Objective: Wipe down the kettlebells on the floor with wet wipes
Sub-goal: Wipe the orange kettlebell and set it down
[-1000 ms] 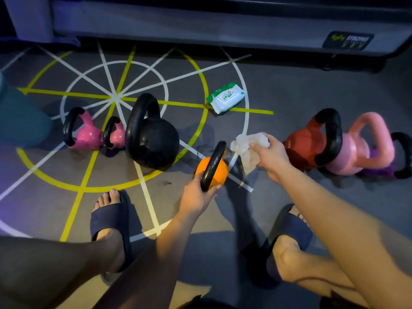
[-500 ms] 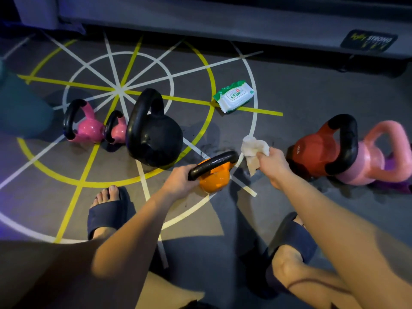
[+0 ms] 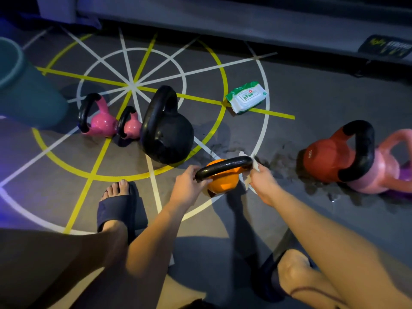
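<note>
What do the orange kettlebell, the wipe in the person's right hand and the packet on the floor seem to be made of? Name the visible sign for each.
Orange kettlebell: probably metal under a smooth orange coating, which shows a soft sheen; its black handle looks bare or painted metal. Wipe: thin white nonwoven cloth, crumpled limply. Packet: glossy printed plastic film, soft and creased.

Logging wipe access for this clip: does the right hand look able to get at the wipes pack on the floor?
Probably yes: only bare floor lies between the right hand and the wipes pack, though it now holds a wipe at the orange kettlebell.
</note>
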{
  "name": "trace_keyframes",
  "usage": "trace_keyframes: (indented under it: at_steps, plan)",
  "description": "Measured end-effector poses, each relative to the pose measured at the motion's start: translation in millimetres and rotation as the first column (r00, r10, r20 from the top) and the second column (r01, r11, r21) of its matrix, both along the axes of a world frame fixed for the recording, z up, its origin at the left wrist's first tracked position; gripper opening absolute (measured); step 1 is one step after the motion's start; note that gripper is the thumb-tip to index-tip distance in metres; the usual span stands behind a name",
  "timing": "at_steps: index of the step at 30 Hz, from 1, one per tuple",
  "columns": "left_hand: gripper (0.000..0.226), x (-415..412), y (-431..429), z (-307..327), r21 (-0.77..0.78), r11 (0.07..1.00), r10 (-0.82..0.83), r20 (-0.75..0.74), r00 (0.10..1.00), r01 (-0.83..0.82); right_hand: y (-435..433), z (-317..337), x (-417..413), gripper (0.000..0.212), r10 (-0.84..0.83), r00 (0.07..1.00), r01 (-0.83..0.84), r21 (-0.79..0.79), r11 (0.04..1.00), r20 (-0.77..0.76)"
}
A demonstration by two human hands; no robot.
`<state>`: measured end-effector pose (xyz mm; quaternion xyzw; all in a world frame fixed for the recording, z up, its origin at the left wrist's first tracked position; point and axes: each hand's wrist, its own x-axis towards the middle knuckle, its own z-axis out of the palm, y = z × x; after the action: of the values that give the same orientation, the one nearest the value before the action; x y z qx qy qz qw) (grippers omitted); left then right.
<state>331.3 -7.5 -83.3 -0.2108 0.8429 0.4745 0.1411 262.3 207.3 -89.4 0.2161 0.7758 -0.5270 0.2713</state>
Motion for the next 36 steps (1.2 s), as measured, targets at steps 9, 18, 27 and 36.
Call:
trace_keyframes:
  at_steps: [9, 18, 27, 36]
  plan:
    - [0.041, 9.8, 13.4, -2.5, -0.039, 0.998, 0.055, 0.037, 0.998, -0.054, -13.0, 9.7, 2.4, 0.029, -0.248, 0.965, 0.238, -0.105, 0.966, -0.089]
    - [0.030, 8.4, 14.2, -1.8, -0.100, 0.995, 0.023, 0.066, 0.998, -0.016, -12.1, 4.1, 11.0, 0.040, -0.196, 0.981, 0.194, -0.115, 0.974, -0.007]
    - [0.036, 2.1, 8.2, -6.1, -0.104, 0.994, -0.005, 0.085, 0.996, 0.013, -21.1, 18.4, 3.1, 0.028, -0.304, 0.953, 0.301, -0.152, 0.941, 0.003]
    - [0.044, -19.0, -2.4, -0.4, -0.175, 0.981, -0.074, 0.082, 0.994, 0.088, -17.7, 26.8, 22.3, 0.066, 0.180, 0.939, -0.111, 0.237, 0.965, -0.292]
